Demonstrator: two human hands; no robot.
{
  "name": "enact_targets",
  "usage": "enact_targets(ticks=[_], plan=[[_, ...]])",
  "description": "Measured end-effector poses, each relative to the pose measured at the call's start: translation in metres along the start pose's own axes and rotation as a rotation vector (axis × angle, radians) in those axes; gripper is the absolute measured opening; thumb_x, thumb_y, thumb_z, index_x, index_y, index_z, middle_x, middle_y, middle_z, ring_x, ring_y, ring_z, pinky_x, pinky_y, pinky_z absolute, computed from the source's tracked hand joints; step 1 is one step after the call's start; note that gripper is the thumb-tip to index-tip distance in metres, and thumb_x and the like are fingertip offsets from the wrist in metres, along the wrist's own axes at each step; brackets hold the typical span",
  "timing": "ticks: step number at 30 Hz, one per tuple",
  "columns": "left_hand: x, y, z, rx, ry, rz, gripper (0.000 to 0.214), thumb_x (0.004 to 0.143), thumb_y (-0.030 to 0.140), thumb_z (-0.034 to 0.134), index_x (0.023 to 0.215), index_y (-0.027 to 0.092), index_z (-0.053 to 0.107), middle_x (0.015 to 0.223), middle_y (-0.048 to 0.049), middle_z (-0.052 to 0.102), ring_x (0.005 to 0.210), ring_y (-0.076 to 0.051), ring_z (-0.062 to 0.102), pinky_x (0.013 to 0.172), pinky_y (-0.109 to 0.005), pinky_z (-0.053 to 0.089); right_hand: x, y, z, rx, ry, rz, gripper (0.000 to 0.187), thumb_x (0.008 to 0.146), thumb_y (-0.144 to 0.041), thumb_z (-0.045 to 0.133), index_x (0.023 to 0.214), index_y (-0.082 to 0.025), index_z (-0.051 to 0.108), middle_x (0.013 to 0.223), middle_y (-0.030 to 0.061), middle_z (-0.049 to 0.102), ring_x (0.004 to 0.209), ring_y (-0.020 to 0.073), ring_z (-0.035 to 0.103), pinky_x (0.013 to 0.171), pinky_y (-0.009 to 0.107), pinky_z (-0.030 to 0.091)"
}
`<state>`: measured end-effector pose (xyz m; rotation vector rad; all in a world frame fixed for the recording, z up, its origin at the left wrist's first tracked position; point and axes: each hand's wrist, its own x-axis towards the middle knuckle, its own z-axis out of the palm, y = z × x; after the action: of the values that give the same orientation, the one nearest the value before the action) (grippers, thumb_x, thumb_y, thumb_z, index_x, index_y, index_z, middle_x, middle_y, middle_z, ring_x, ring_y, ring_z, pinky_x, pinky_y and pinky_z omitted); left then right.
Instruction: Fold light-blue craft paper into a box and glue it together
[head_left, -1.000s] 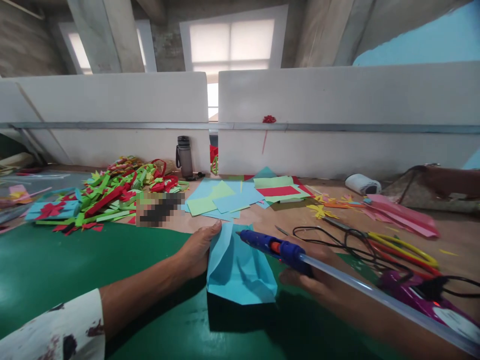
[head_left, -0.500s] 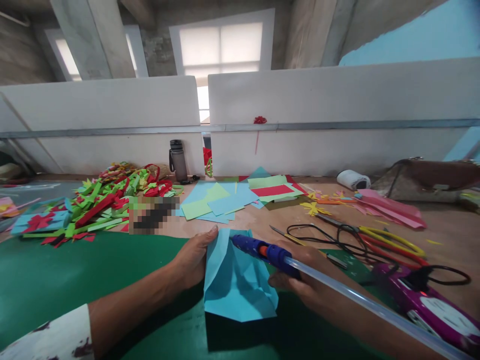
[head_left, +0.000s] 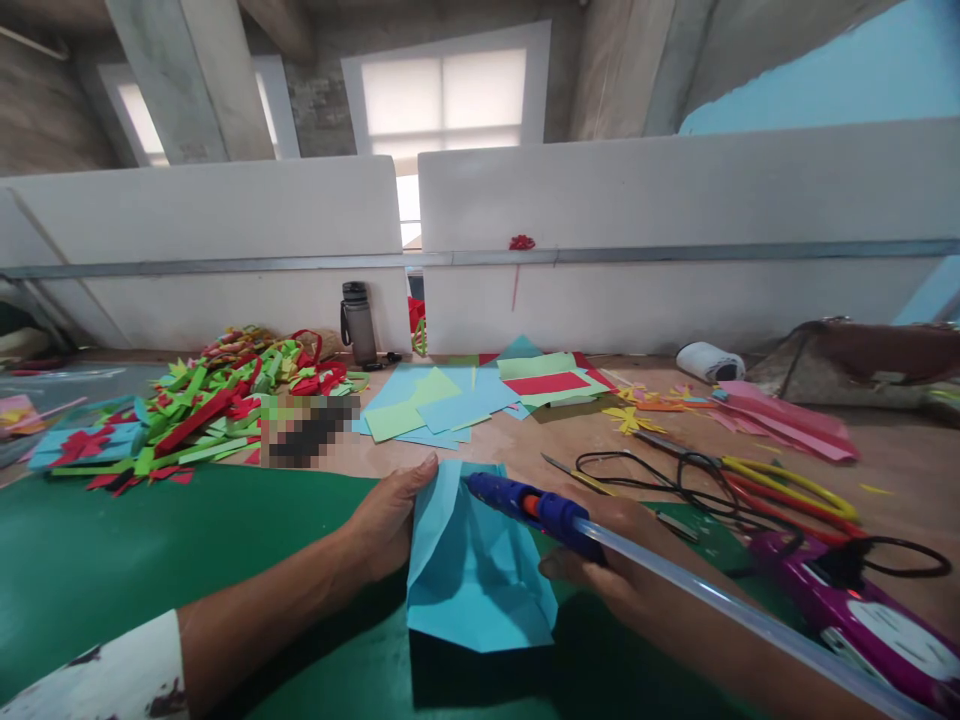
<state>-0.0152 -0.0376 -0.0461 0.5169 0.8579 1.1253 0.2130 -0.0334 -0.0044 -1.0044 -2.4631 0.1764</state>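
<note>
My left hand (head_left: 390, 520) grips the left edge of a folded light-blue paper bag (head_left: 480, 600), thumb up along its top. The bag stands tilted above the green mat, its flap partly turned over on the left. In my right hand (head_left: 600, 550) is a dark-blue hot glue gun (head_left: 555, 515) with an orange trigger; a long clear glue stick (head_left: 697, 585) runs out of its back. The gun's nozzle points at the upper edge of the bag, close to the flap. Whether glue is coming out cannot be made out.
On the left lies a heap of green and red paper strips (head_left: 202, 400), with a grey bottle (head_left: 362, 325) behind. Coloured paper sheets (head_left: 465, 400) spread ahead. Scissors (head_left: 787, 485), a black cord and a purple power strip (head_left: 862, 610) are at right, before a brown bag (head_left: 855, 365).
Almost nothing differs. The whole view shifts very slightly; both hands keep their hold, with the nozzle still at the top of the bag.
</note>
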Motion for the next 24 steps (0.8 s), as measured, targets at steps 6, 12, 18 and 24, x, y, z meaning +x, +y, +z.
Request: enact_targets(ticks=[6,12,18,24], plan=[[0.001,0.000,-0.002,0.006,-0.013,0.010,0.035,0.087,0.034,0.048,0.092,0.004,0.065,0.085,-0.0185,0.070,0.078,-0.029,0.067,0.082,-0.045,0.049,0.001,-0.003,-0.001,0.135,-0.140,0.164,0.005,0.071,-0.027,0.056,0.074,-0.024,0.055,0.071,0.0001,0.065,0.062,0.0196,0.059,0.055,0.029,0.042],[0.002,-0.002,-0.004,-0.010,-0.073,0.018,0.034,0.086,0.034,0.049,0.090,0.004,0.066,0.083,-0.0175,0.070,0.078,-0.028,0.067,0.082,-0.044,0.049,0.002,-0.004,-0.002,0.135,-0.135,0.178,0.010,0.071,-0.030,0.055,0.065,-0.023,0.051,0.063,0.0001,0.061,0.055,0.0181,0.055,0.051,0.028,0.038],[0.001,-0.001,-0.004,0.009,-0.038,0.028,0.034,0.087,0.034,0.049,0.086,0.004,0.065,0.080,-0.0173,0.070,0.074,-0.028,0.067,0.080,-0.043,0.050,0.002,-0.011,-0.004,0.156,-0.234,0.219,0.008,0.072,-0.031,0.054,0.072,-0.023,0.053,0.073,0.0010,0.065,0.065,0.0202,0.058,0.057,0.029,0.040],[0.000,0.000,-0.003,0.009,-0.023,0.028,0.034,0.088,0.032,0.047,0.089,0.003,0.064,0.084,-0.0185,0.070,0.076,-0.028,0.067,0.080,-0.043,0.050,0.005,-0.011,-0.009,0.107,-0.244,0.265,0.010,0.072,-0.033,0.049,0.070,-0.024,0.051,0.075,0.0042,0.064,0.068,0.0216,0.058,0.059,0.030,0.039]])
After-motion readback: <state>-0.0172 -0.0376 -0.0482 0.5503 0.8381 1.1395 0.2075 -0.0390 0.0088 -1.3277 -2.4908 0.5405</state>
